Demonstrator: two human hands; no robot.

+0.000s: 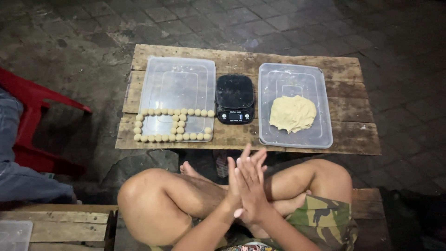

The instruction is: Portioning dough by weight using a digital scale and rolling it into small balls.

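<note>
The left hand point(233, 179) and right hand point(253, 188) press flat against each other, palms together and fingers straight, above the person's crossed bare legs. The right hand overlaps the left, so most of the left palm is hidden. Whether anything lies between the palms cannot be told.

The scale point(235, 99), black and square, sits mid-worktop point(346, 69), beyond the hands. Its display is too small to read. Just left of the scale lies a clear tray point(179, 81) with small dough balls point(172, 137) in rows along its near edge and up its left side; a few balls sit off the tray's corner on the wood. Just right of the scale a second clear tray point(320, 135) holds a flattened lump of dough point(292, 113), untouched, well apart from the hands.

Far left of the scale, a red chair point(32, 100) is cut off by the frame edge, and someone's clothed leg point(18, 181) shows only in part. Another clear container point(14, 234) is cropped at the lower left corner. The paved floor beyond is dark.
</note>
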